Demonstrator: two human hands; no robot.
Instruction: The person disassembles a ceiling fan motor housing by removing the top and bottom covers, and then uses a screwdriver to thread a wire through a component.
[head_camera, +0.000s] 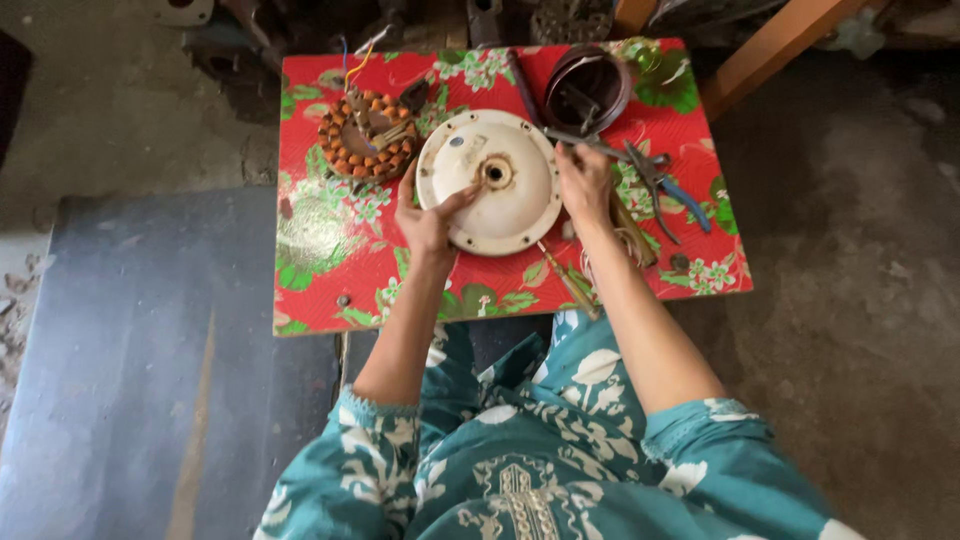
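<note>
While both hands (430, 222) (583, 180) steady the white motor cover (500, 205)

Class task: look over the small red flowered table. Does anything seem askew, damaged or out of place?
One thing stands out: the yellow-handled screwdriver lies at the near edge of the red flowered table, its handle overhanging. The round white metal cover sits flat between both hands.

Likely a repair workshop: motor winding (365, 135), pliers (665, 185), bare concrete floor (850, 250).
</note>
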